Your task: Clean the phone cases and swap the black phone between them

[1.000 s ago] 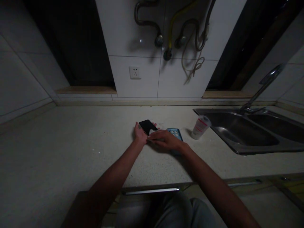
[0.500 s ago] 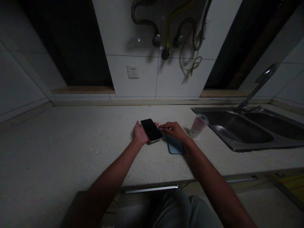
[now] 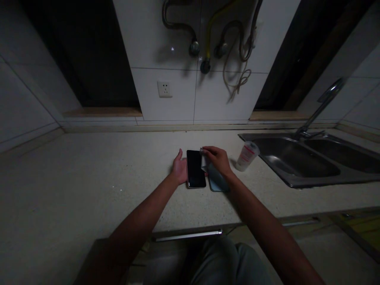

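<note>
A black phone [image 3: 196,173] lies flat, screen up, on the pale speckled counter [image 3: 103,178]. My left hand [image 3: 179,170] rests against the phone's left edge with its fingers stretched out. My right hand [image 3: 218,159] hovers just right of the phone's top, fingers pinched on a small pale piece [image 3: 204,160] that I cannot make out. A blue phone case [image 3: 216,183] lies under my right hand, touching the phone's right side.
A clear plastic cup [image 3: 247,156] with a red label stands right of my hands. Beyond it is a steel double sink [image 3: 299,166] with a tap [image 3: 322,103]. A wall socket [image 3: 164,89] and hoses [image 3: 225,43] hang on the tiled wall behind.
The phone went from tilted in my left hand to flat and straight on the counter. My right hand left the blue case and now pinches a small pale piece by the phone's top.
</note>
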A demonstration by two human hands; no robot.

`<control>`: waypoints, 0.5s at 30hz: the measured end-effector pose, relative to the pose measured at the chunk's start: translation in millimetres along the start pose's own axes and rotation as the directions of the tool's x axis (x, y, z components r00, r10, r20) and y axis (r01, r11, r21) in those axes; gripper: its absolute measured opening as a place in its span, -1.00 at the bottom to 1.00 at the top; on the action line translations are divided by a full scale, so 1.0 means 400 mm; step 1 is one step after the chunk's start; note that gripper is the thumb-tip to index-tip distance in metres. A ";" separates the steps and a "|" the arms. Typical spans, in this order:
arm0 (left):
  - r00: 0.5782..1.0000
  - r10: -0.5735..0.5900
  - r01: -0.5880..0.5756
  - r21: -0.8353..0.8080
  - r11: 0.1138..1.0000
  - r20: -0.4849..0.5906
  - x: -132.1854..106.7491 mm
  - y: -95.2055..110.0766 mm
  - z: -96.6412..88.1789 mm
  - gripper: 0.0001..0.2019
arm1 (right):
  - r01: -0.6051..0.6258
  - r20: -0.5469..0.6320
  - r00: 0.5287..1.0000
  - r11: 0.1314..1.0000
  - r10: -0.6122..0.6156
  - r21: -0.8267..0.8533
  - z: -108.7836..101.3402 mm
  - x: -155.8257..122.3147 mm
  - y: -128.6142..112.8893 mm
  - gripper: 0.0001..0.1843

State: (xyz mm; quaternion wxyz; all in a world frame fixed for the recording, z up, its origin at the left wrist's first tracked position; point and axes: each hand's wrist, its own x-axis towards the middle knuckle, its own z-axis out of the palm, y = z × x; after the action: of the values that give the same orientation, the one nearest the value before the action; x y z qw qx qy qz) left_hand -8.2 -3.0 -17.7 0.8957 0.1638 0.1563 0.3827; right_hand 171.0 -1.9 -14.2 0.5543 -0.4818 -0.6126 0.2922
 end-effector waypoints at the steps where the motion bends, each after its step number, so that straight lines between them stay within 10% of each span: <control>1: 1.000 0.022 -0.021 0.008 1.000 -0.019 0.002 0.001 0.000 -0.23 | 0.007 0.032 0.999 1.000 -0.008 0.029 0.004 -0.003 0.000 -0.74; 5: 0.991 0.083 -0.078 0.051 0.996 -0.101 0.008 0.004 -0.003 -0.24 | -0.016 0.362 0.932 0.995 -0.022 0.102 0.029 -0.025 0.004 -0.64; 9: 0.986 0.107 -0.099 0.072 0.993 -0.127 0.013 0.006 -0.009 -0.20 | -0.079 0.681 0.732 0.994 0.006 0.076 0.039 -0.044 0.000 -0.60; 15: 0.986 0.116 -0.111 0.047 0.993 -0.119 0.014 0.008 -0.017 -0.16 | -0.162 0.814 0.572 0.987 0.096 -0.003 -0.010 -0.028 -0.002 -0.66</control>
State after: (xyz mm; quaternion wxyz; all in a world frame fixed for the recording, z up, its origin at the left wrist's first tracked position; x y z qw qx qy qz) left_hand -9.6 4.4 -23.3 0.8577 0.1668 0.2086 0.4393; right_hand 174.0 -13.2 -17.2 0.2074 -0.3180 -0.7501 0.5414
